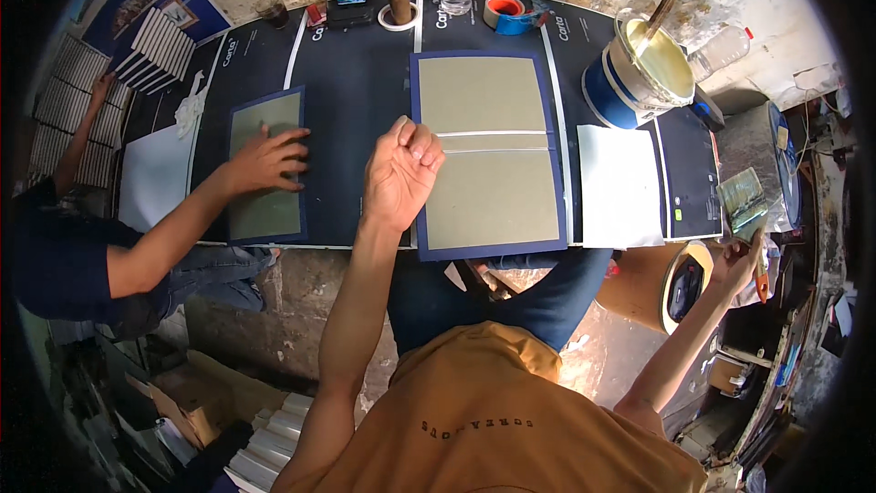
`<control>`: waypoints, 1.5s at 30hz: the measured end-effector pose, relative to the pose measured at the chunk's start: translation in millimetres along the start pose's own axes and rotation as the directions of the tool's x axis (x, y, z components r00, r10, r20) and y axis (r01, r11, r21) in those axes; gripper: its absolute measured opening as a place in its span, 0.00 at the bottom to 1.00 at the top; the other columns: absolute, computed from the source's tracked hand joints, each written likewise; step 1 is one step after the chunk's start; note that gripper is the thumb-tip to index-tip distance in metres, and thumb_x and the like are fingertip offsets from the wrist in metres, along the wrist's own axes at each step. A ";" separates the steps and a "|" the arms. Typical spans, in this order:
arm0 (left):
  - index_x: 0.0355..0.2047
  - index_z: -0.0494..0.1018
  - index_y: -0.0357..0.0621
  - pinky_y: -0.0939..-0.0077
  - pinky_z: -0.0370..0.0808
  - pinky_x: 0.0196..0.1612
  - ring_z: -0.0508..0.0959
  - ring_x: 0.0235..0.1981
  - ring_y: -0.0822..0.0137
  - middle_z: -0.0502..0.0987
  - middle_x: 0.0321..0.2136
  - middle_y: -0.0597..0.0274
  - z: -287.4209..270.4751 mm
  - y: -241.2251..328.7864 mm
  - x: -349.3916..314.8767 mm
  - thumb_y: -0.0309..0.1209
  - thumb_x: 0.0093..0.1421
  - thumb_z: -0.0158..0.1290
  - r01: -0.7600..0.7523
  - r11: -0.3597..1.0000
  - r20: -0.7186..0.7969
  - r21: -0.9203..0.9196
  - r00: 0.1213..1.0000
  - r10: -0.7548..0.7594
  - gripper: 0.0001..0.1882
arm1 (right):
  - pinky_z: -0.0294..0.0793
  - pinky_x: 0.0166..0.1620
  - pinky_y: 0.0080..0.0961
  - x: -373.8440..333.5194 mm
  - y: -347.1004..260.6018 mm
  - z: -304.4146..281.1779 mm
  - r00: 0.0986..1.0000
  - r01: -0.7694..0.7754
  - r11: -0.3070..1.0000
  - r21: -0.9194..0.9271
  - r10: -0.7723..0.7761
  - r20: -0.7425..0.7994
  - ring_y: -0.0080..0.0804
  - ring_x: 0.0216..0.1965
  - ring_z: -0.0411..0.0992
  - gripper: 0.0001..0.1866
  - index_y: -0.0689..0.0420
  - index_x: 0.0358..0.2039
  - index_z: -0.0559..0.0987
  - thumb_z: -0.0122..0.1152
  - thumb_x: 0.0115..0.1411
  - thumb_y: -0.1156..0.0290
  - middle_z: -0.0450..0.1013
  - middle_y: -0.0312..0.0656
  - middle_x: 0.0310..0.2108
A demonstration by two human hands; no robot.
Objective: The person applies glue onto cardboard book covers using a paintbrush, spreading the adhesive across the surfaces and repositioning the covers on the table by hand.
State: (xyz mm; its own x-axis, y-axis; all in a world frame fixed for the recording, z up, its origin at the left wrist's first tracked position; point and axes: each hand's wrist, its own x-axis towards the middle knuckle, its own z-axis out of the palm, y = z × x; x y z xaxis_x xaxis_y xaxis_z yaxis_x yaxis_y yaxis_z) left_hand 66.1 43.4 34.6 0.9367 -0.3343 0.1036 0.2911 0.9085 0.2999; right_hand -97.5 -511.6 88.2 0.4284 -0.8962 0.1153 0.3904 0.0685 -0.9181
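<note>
Bending the left elbow and raising the left hand (401,178) at the frame's centre, palm up, half-curling its fingers loosely, overlapping the left edge of the blue-bordered grey panel (488,205) on the black table (351,100); cannot tell if touching. Stretching out at right, closing the right hand (733,265) around a wide brush (745,196), pointing its bristles upward.

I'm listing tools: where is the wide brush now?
In the head view, the wide brush is at the right, held in the right hand by the right end of the table.
</note>
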 end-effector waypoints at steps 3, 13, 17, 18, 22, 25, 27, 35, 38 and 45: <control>0.30 0.62 0.48 0.76 0.62 0.38 0.62 0.29 0.72 0.61 0.25 0.67 -2.4 -14.2 9.8 0.33 0.69 0.46 -0.019 0.996 -0.059 0.092 0.998 0.024 0.09 | 0.54 0.21 0.13 12.4 -9.4 -41.8 0.994 -0.062 0.996 0.063 0.056 0.090 0.15 0.21 0.59 0.17 0.54 0.48 0.77 0.62 0.65 0.58 0.68 0.30 0.27; 0.25 0.63 0.46 0.77 0.62 0.26 0.62 0.19 0.75 0.61 0.17 0.69 34.9 -51.7 -6.9 0.36 0.73 0.44 -0.090 0.784 -0.206 0.614 0.940 0.270 0.18 | 0.58 0.23 0.12 -3.1 -23.6 76.8 0.984 0.158 0.978 0.133 -0.167 0.056 0.14 0.22 0.63 0.18 0.56 0.51 0.78 0.67 0.62 0.65 0.73 0.31 0.31; 0.23 0.66 0.42 0.70 0.64 0.22 0.65 0.17 0.71 0.65 0.16 0.64 22.5 -62.9 -23.8 0.38 0.72 0.45 -0.027 0.342 -0.088 0.939 0.945 0.316 0.20 | 0.69 0.29 0.17 17.3 -31.9 147.7 0.962 0.270 0.954 0.132 -0.274 0.011 0.23 0.34 0.73 0.18 0.56 0.48 0.79 0.68 0.62 0.61 0.75 0.36 0.40; 0.24 0.67 0.40 0.68 0.66 0.24 0.69 0.19 0.68 0.69 0.17 0.61 18.4 -62.8 -29.1 0.38 0.72 0.45 -0.009 -0.070 0.028 0.998 0.962 0.271 0.20 | 0.69 0.28 0.18 35.2 -30.4 159.4 0.925 0.356 0.933 0.058 -0.360 0.120 0.22 0.30 0.72 0.17 0.60 0.44 0.78 0.68 0.62 0.61 0.75 0.37 0.36; 0.47 0.70 0.38 0.49 0.62 0.56 0.67 0.56 0.45 0.70 0.52 0.45 55.7 -88.1 -40.3 0.40 0.65 0.51 -0.085 -0.756 0.272 0.649 0.954 0.127 0.18 | 0.65 0.26 0.18 65.1 -25.9 228.4 0.811 0.564 0.741 -0.364 -0.411 0.417 0.16 0.24 0.68 0.18 0.64 0.30 0.82 0.62 0.64 0.59 0.75 0.34 0.23; 0.57 0.65 0.36 0.44 0.53 0.63 0.58 0.64 0.42 0.62 0.60 0.44 39.3 -93.6 -47.8 0.42 0.64 0.52 -0.058 -0.764 0.161 0.643 0.985 0.061 0.27 | 0.72 0.26 0.28 93.9 -13.1 275.4 0.642 0.746 0.423 -0.515 -0.249 0.725 0.30 0.21 0.75 0.17 0.62 0.28 0.83 0.55 0.64 0.62 0.79 0.44 0.21; 0.57 0.65 0.33 0.43 0.53 0.64 0.60 0.62 0.43 0.63 0.58 0.44 40.1 -93.0 -49.3 0.41 0.64 0.51 -0.060 -0.777 0.176 0.627 0.982 0.066 0.27 | 0.78 0.38 0.36 95.9 12.0 302.3 0.579 0.804 0.303 -0.513 -0.195 0.792 0.45 0.29 0.80 0.24 0.60 0.30 0.84 0.63 0.55 0.48 0.80 0.50 0.27; 0.30 0.70 0.35 0.60 0.69 0.45 0.72 0.40 0.54 0.74 0.34 0.51 6.9 -80.5 -67.3 0.19 0.55 0.42 -0.107 -0.220 0.183 0.970 0.914 0.362 0.06 | 0.79 0.35 0.28 136.8 93.9 311.7 0.630 0.649 0.336 -0.682 0.265 0.730 0.33 0.29 0.81 0.21 0.59 0.32 0.84 0.69 0.52 0.52 0.81 0.43 0.26; 0.23 0.68 0.35 0.66 0.67 0.33 0.70 0.27 0.59 0.72 0.21 0.55 9.7 -76.4 -73.9 0.17 0.50 0.41 0.007 0.086 -0.039 0.996 0.925 0.378 0.05 | 0.76 0.29 0.22 141.7 86.6 301.6 0.626 0.559 0.381 -0.736 0.387 0.676 0.24 0.26 0.78 0.20 0.60 0.32 0.84 0.69 0.55 0.53 0.80 0.40 0.25; 0.20 0.66 0.38 0.68 0.61 0.28 0.64 0.20 0.61 0.67 0.15 0.57 4.8 -68.0 -65.3 0.25 0.56 0.48 -0.278 -0.078 0.287 0.958 0.941 0.176 0.09 | 0.70 0.21 0.22 146.8 16.7 324.4 0.608 0.703 0.378 -0.602 0.118 0.785 0.23 0.18 0.75 0.23 0.60 0.30 0.84 0.61 0.61 0.50 0.77 0.38 0.18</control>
State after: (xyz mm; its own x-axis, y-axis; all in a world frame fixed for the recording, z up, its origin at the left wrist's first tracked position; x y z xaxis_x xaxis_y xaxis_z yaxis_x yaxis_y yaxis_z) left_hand -15.8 2.3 12.0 0.8773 -0.2268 0.4229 -0.4689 -0.2181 0.8559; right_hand 236.3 -499.8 212.8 0.9462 -0.1930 0.2598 -0.0413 -0.8683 -0.4943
